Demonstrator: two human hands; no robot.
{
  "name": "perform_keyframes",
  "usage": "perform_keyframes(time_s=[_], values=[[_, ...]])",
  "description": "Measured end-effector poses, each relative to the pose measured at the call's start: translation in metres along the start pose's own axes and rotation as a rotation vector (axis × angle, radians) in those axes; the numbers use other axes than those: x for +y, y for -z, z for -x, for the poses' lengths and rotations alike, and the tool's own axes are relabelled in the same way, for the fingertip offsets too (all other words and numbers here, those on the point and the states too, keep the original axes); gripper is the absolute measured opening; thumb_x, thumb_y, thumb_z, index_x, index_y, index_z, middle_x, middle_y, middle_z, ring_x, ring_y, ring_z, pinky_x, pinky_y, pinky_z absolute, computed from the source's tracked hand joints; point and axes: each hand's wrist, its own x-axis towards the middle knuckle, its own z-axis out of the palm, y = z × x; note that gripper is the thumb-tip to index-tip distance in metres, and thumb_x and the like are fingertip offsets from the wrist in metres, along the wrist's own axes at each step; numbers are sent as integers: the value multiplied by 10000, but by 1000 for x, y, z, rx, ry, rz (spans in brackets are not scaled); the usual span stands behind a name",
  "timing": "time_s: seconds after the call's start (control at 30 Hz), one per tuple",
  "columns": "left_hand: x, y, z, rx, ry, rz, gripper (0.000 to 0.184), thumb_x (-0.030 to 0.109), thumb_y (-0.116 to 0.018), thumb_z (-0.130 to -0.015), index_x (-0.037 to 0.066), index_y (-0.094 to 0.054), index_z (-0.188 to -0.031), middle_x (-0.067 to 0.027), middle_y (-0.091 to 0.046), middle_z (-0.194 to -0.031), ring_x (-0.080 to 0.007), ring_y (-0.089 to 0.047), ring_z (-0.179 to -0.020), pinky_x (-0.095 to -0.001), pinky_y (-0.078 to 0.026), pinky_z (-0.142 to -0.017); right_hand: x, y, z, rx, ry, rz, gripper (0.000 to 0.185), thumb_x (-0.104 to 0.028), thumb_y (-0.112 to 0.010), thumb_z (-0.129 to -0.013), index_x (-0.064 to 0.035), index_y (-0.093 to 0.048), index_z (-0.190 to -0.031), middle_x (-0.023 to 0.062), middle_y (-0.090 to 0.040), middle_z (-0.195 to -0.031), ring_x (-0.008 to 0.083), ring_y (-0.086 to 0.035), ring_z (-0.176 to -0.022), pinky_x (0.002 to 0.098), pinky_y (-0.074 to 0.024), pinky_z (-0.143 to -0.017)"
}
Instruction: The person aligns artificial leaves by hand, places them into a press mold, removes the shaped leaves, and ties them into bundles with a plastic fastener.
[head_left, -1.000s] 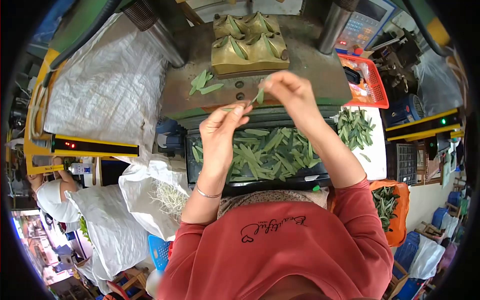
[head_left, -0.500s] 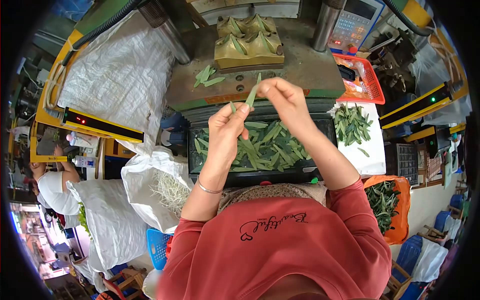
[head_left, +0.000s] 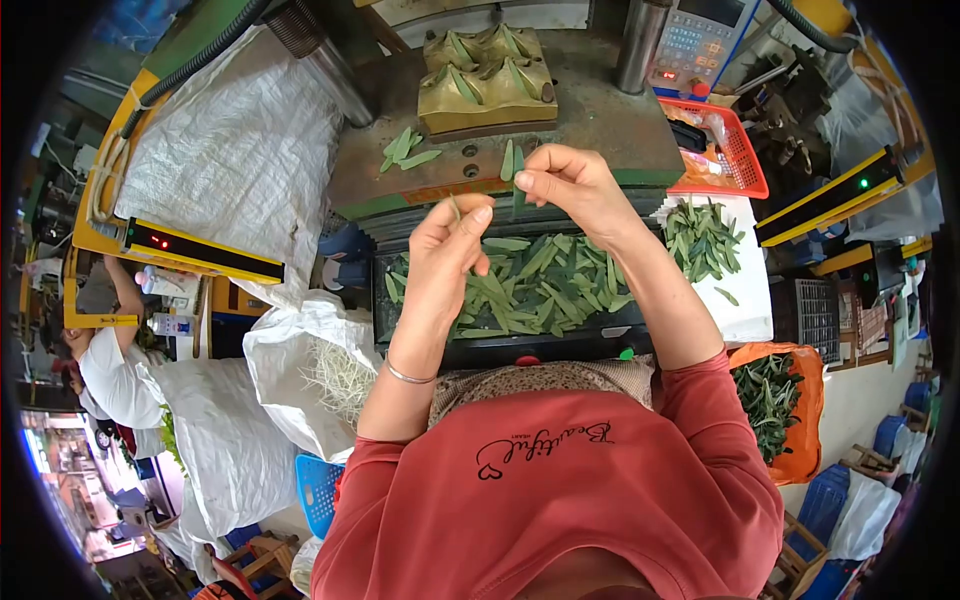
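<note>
Pinching slim green leaves [head_left: 518, 162] between thumb and fingers of the right hand [head_left: 575, 190], just above the centre of the frame, and pointing them upward in front of a metal press bed [head_left: 595, 140] (seeing two tips there, but not being able to tell the number in the grip). Curling the left hand [head_left: 445, 250] a little further left and lower, bringing thumb and forefinger close together at the tips, and gripping a narrow leaf sliver [head_left: 456, 208] beside the forefinger; not being able to tell exactly how, with the fingers overlapping. Holding both hands near each other but apart, above a black tray [head_left: 580, 350] of loose leaf pieces [head_left: 540, 285] in the middle of the frame.

Facing a brass mould block [head_left: 487, 112] at the top centre, with green slips lying on its raised shapes. Seeing a small leaf cluster [head_left: 405, 150] on the bed, just below and left of the block. Having a leaf heap [head_left: 705, 240] on a white surface [head_left: 750, 310] right of the tray, an orange bag [head_left: 810, 400] of darker leaves at the lower right, and a red basket [head_left: 745, 150] at the upper right. Looking over an open white sack [head_left: 275, 380] of pale strands [head_left: 335, 385] left of the tray. Wearing a red top [head_left: 570, 500] and a bracelet [head_left: 410, 378] on the left wrist. Sharing the far left of the frame with another person [head_left: 120, 370] in white.
</note>
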Motion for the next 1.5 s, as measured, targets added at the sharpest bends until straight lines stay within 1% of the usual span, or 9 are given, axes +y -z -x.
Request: perform_keyframes(time_s=[0.17, 0.37, 0.67, 1.03, 1.2, 1.27, 1.33, 1.37, 1.5], values=[[-1, -11, -6, -28, -190, -406, 112, 98, -600, -869, 2, -603, -928, 46, -432, -579, -29, -364, -479, -172, -370, -425, -4, -13, 4, 31, -6, 0, 63, -77, -627, -847, -29, -623, -806, -18, -553, -720, 59, -462, -640, 186, -377, -581], [-4, -4, -18, -76, -134, -385, 98, 82, -619, -852, -9, -600, -886, 26, -494, -642, -42, -391, -489, -168, -384, -439, -1, -13, 0, 96, 118, 42, 95, -91, -627, -850, -45, -603, -770, -26, -543, -697, 54, -452, -621, 182, -363, -559], [-10, 1, -25, -77, -84, -342, 99, 90, -608, -862, -8, -602, -847, 19, -505, -648, -38, -383, -473, -167, -385, -429, 21, -16, -3, 129, -66, 173, 47, -86, -630, -847, -46, -640, -825, -22, -553, -695, 45, -467, -618, 169, -375, -554], [-12, 13, -35, -139, -38, -320, 96, 110, -610, -858, 27, -615, -811, 27, -477, -611, -42, -400, -474, -168, -336, -425, -5, -2, -9, -1, -114, 50, 50, -86, -649, -826, -42, -644, -850, -14, -561, -659, 41, -492, -594, 154, -394, -533], [-8, 7, -57, -74, -53, -473, 76, 94, -613, -843, 21, -604, -829, 0, -503, -632, -73, -433, -519, -194, -371, -472, -17, 16, -31, 152, 158, 257, 32, -44, -633, -801, -18, -639, -819, 12, -591, -669, 56, -501, -589, 175, -391, -520], [-20, 18, -75, -44, -174, -533, 85, 91, -613, -835, 14, -605, -872, -20, -527, -665, -105, -458, -557, -209, -394, -520, -33, 32, -55, 226, 235, 338, 35, -39, -638, -790, -15, -635, -816, 15, -596, -671, 58, -508, -593, 179, -394, -518], [-27, 24, -95, -14, -298, -593, 119, 87, -613, -827, 8, -607, -916, -40, -552, -698, -137, -483, -595, -225, -417, -569, -37, 50, -83, 397, 373, 567, 86, -81, -605, -795, -8, -639, -825, 40, -627, -699, 128, -556, -595, 236, -435, -558], [-26, 24, -102, -19, -302, -596, 119, 87, -613, -827, 8, -607, -916, -40, -552, -698, -137, -483, -595, -225, -417, -569, -34, 57, -96, 402, 377, 566, 86, -81, -605, -795, -8, -639, -825, 40, -627, -699, 128, -556, -595, 236, -435, -558], [-29, 25, -114, -89, -284, -972, 193, 82, -622, -809, 1, -610, -984, -68, -603, -834, -192, -537, -727, -252, -438, -693, -3, 80, -140, 395, 458, 1080, 118, -76, -579, -783, 3, -638, -847, 55, -653, -748, 222, -569, -656, 293, -451, -628]])
